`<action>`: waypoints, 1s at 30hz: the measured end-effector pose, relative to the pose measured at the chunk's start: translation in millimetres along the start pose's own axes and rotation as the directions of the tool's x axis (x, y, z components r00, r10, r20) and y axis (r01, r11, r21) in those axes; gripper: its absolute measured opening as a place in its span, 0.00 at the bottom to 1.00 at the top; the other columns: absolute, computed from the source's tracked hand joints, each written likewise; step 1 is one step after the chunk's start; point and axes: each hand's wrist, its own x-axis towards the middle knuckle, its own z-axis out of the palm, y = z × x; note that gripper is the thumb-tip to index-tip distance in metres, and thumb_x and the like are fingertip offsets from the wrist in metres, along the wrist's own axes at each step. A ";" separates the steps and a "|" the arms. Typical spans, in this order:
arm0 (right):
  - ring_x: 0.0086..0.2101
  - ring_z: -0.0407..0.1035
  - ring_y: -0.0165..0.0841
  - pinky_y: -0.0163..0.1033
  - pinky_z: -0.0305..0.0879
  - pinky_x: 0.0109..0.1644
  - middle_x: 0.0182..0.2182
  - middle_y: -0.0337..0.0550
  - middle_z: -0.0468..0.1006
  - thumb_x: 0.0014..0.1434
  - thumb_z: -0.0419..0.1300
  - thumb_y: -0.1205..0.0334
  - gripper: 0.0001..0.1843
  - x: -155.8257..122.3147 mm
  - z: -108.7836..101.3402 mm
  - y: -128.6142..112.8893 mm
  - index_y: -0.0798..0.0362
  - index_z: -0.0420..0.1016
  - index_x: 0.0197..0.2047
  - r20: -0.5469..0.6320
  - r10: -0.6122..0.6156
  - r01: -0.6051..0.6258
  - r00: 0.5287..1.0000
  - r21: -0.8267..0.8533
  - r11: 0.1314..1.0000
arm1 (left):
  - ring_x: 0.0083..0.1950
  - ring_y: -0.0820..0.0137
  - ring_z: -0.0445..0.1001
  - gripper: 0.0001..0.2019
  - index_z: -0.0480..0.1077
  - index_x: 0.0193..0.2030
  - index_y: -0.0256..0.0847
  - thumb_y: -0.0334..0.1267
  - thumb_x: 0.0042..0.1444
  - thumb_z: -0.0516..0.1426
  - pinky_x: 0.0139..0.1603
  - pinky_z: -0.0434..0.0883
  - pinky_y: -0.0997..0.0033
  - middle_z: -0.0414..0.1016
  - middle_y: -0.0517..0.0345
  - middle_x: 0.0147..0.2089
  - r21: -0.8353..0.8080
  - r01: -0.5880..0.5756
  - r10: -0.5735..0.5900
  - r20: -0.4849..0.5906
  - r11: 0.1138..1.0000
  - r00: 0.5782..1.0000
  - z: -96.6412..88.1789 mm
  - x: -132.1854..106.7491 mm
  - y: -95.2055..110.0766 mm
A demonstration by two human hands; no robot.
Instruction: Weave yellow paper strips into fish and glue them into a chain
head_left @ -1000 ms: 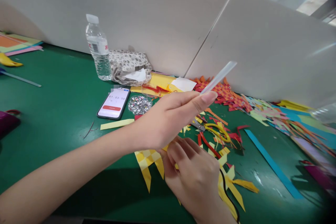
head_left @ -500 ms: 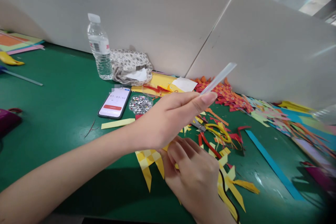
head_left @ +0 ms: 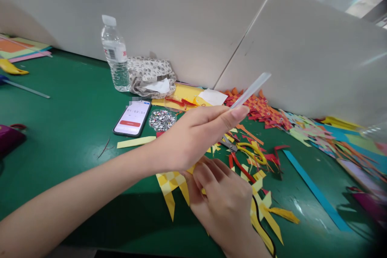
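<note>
My left hand [head_left: 193,137] is closed round a translucent white stick [head_left: 252,88], which points up and to the right above the table. Under it, my right hand [head_left: 223,201] presses with curled fingers on a woven yellow paper piece [head_left: 169,183] lying on the green table [head_left: 72,129]. What the right fingertips pinch is hidden by the left hand. Yellow paper strips [head_left: 272,217] stick out to the right of the right hand.
A phone [head_left: 132,117] with a timer, a dish of small googly eyes [head_left: 161,119], a water bottle [head_left: 115,59] and a patterned cloth pouch [head_left: 149,75] stand behind. Scissors [head_left: 238,149], woven orange-red pieces [head_left: 263,109], a blue strip [head_left: 314,189] and scraps lie right. White boards [head_left: 196,20] wall the back.
Hardly anything has moved. The view has shifted a little, and the phone timer has ticked on by a second. Both hands keep their hold.
</note>
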 end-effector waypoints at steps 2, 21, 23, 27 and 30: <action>0.23 0.65 0.30 0.35 0.50 0.26 0.23 0.38 0.74 0.55 0.54 0.66 0.06 -0.2 0.1 0.1 0.52 0.66 0.26 -0.001 -0.004 0.004 1.000 0.006 1.000 | 0.21 0.77 0.45 0.20 0.52 0.20 0.40 0.46 0.62 0.46 0.21 0.49 0.73 0.47 0.67 0.20 -0.003 0.000 0.000 0.002 1.000 1.000 -0.2 0.0 0.0; 0.23 0.63 0.31 0.35 0.48 0.26 0.19 0.36 0.70 0.54 0.56 0.68 0.06 -2.3 4.3 2.2 0.51 0.64 0.26 -0.011 -0.011 0.011 1.000 -0.001 1.000 | 0.21 0.78 0.45 0.21 0.52 0.20 0.40 0.45 0.62 0.47 0.20 0.48 0.73 0.47 0.67 0.20 -0.018 -0.008 0.008 0.010 1.000 1.000 -0.8 0.3 -1.3; 0.23 0.64 0.31 0.35 0.48 0.26 0.21 0.36 0.72 0.54 0.56 0.68 0.06 -2.3 4.4 2.4 0.51 0.64 0.26 -0.012 -0.014 0.014 1.000 -0.005 1.000 | 0.21 0.77 0.45 0.21 0.52 0.20 0.40 0.45 0.62 0.47 0.20 0.48 0.73 0.47 0.67 0.20 -0.018 -0.012 0.012 0.006 1.000 1.000 -0.5 0.6 -1.8; 0.24 0.65 0.31 0.35 0.50 0.27 0.24 0.37 0.74 0.54 0.56 0.67 0.07 -2.2 4.0 2.8 0.52 0.64 0.26 -0.010 -0.014 0.013 1.000 -0.018 1.000 | 0.21 0.77 0.45 0.20 0.51 0.20 0.40 0.45 0.62 0.46 0.20 0.48 0.73 0.47 0.66 0.20 -0.005 -0.008 0.008 0.003 1.000 1.000 0.0 0.5 -2.3; 0.25 0.65 0.31 0.36 0.50 0.27 0.26 0.37 0.76 0.54 0.56 0.67 0.07 -2.2 3.5 3.5 0.52 0.64 0.26 -0.006 -0.013 0.013 1.000 -0.028 1.000 | 0.21 0.77 0.45 0.20 0.51 0.20 0.40 0.45 0.62 0.46 0.20 0.48 0.73 0.47 0.66 0.20 0.002 -0.004 0.004 0.003 1.000 1.000 0.0 0.1 -2.4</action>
